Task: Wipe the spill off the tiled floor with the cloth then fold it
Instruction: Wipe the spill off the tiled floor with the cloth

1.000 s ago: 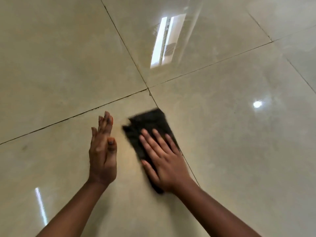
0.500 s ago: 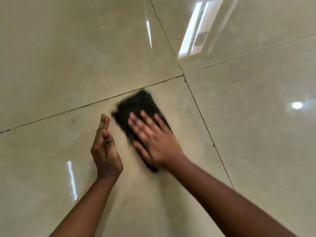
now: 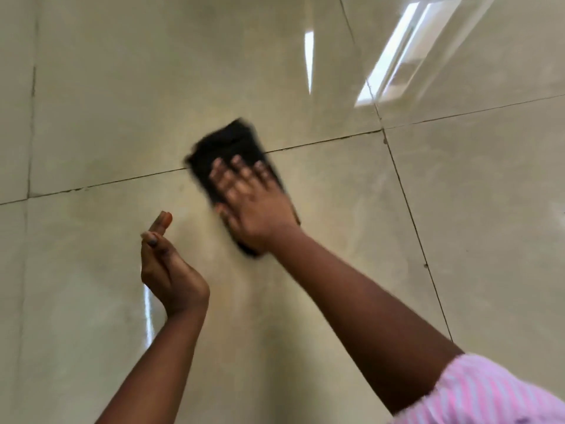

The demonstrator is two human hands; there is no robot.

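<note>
- Head view looks down on a glossy beige tiled floor (image 3: 116, 87) crossed by dark grout lines (image 3: 321, 142).
- Cloth (image 3: 226, 148), dark and blurred, lies flat on the floor across one grout line, left of where four tiles meet.
- Right hand (image 3: 253, 203) lies palm-down on the near part of the cloth; its fingers (image 3: 237, 166) are straight and slightly spread, pressing the fabric rather than curling round it.
- Far end of the cloth shows beyond the fingertips; a dark edge also shows near the wrist.
- Left hand (image 3: 165, 264) is apart from the cloth, nearer the camera and to its left, turned edge-on with the thumb side up.
- Its fingers are straight and close together, holding nothing; whether it touches the floor cannot be told.
- Right forearm runs from the lower right corner, where a pink striped sleeve (image 3: 489, 393) shows.
- Left forearm comes up from the bottom edge.
- Bright reflections (image 3: 394, 56) of a window-like shape and narrow light streaks lie on the tiles at upper right and beside the left wrist.
- No spill can be made out on the tiles; the sheen and blur make it hard to judge.
</note>
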